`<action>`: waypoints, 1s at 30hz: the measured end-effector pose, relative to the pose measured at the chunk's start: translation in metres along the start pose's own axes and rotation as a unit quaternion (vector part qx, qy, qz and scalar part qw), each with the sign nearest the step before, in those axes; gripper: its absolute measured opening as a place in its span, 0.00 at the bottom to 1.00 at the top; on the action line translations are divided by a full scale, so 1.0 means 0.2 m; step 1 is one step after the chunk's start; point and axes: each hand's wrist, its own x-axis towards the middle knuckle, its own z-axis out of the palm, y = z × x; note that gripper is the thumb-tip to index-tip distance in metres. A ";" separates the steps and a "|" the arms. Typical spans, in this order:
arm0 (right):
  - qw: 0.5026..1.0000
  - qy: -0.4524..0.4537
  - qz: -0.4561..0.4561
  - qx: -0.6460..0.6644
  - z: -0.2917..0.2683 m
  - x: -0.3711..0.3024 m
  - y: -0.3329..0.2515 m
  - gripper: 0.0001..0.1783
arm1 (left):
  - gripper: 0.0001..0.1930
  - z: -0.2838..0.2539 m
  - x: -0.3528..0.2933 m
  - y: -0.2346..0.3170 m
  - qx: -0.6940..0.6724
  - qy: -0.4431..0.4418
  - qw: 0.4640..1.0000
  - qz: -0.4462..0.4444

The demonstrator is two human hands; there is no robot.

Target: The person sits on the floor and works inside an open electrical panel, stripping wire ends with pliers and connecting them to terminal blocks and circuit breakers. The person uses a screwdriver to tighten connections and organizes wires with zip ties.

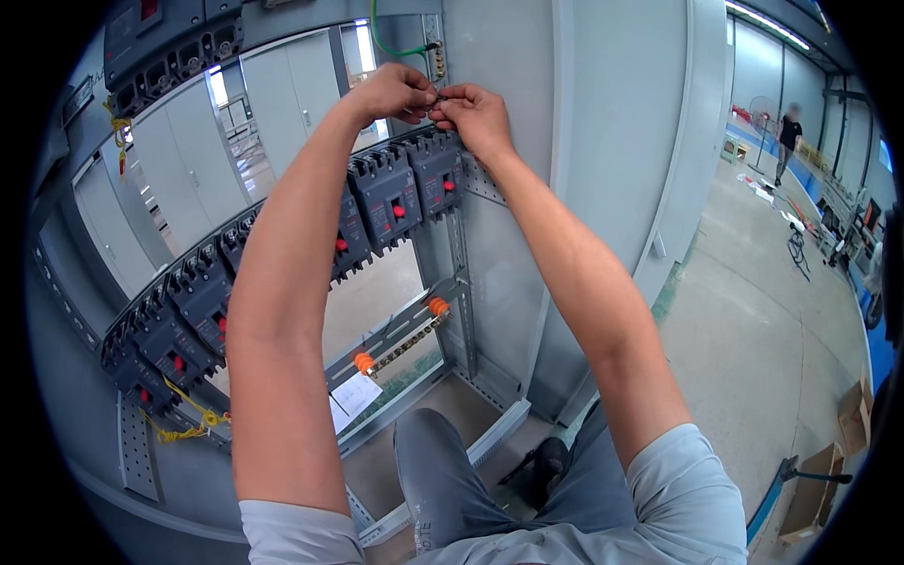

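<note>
My left hand [394, 93] and my right hand [476, 117] meet fingertip to fingertip above the row of circuit breakers. Both are pinched around a small dark piece between them, mostly covered by the fingers, so its kind does not show. Just above my hands, a green wire [379, 40] runs to a narrow brass terminal strip [440, 62] on the cabinet's upright. Directly below hangs the rightmost dark grey circuit breaker [437, 171], with a red switch lever. Beside it is another circuit breaker [386, 200] of the same kind.
A larger dark breaker [169, 47] sits at the upper left. Lower down, orange insulators [439, 307] carry a drilled busbar [407, 347]. A paper sheet [354, 400] and yellow wires [193, 428] hang nearby. A grey cabinet panel [617, 122] stands right; a person [789, 141] is far off.
</note>
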 end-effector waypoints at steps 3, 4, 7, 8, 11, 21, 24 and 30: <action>1.000 0.005 -0.003 0.000 0.00 0.01 0.01 0.11 | 0.10 0.00 0.02 0.00 -0.015 -0.003 1.000 -0.003; 1.000 0.003 -0.006 0.000 -0.01 0.01 0.02 0.11 | 0.09 0.01 0.02 0.00 -0.014 0.002 1.000 -0.001; 1.000 0.003 -0.015 -0.004 -0.01 0.00 0.02 0.10 | 0.09 0.02 0.02 -0.01 -0.010 0.012 1.000 0.003; 1.000 0.005 -0.018 -0.008 -0.01 0.00 0.02 0.10 | 0.09 0.02 0.02 -0.01 -0.008 0.013 1.000 0.004; 0.999 0.018 -0.028 -0.022 0.01 0.00 0.03 0.10 | 0.09 0.01 0.02 -0.02 -0.004 0.012 1.000 -0.003; 0.979 0.052 -0.088 -0.178 0.00 0.01 0.07 0.11 | 0.13 0.05 -0.02 0.03 0.085 0.032 0.996 0.021; 0.968 0.076 -0.167 -0.168 0.00 0.03 0.13 0.09 | 0.10 0.06 0.04 -0.04 0.051 0.002 0.998 0.031; 0.980 0.133 -0.116 -0.090 0.05 0.03 0.11 0.04 | 0.08 0.06 0.00 -0.01 0.012 -0.008 0.999 0.037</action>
